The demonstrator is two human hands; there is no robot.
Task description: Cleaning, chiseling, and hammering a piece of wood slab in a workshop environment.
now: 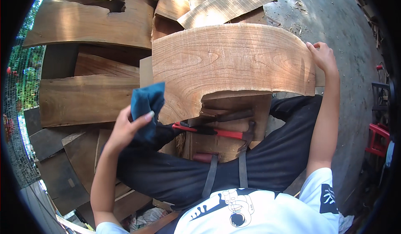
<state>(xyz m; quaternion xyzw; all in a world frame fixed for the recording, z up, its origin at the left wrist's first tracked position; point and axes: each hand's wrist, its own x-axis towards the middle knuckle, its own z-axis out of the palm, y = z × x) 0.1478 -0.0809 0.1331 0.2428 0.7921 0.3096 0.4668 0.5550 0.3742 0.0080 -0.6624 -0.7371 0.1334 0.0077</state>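
Observation:
A wide slab of wood (234, 58) with wavy grain, a curved far edge and a notch in its near edge lies before me, over my knees' far side. My right hand (323, 59) grips its right end, fingertips on the far corner. Over at the slab's left end, my left hand (123, 127) is closed round a folded blue cloth (146, 104), thumb on top. Partly below the slab's near edge, between my legs, lie a hammer (209, 130) with a red and black handle and a dark-handled tool (236, 115). Closer to me is a dark red handle (203, 157).
More wooden boards are piled at the far side and left; one plank (90, 21) has a large hole. Green netting (25, 79) stands at the left. On the right stretches a grey concrete floor (351, 67) with wood scraps, and a red stool (378, 138) stands there.

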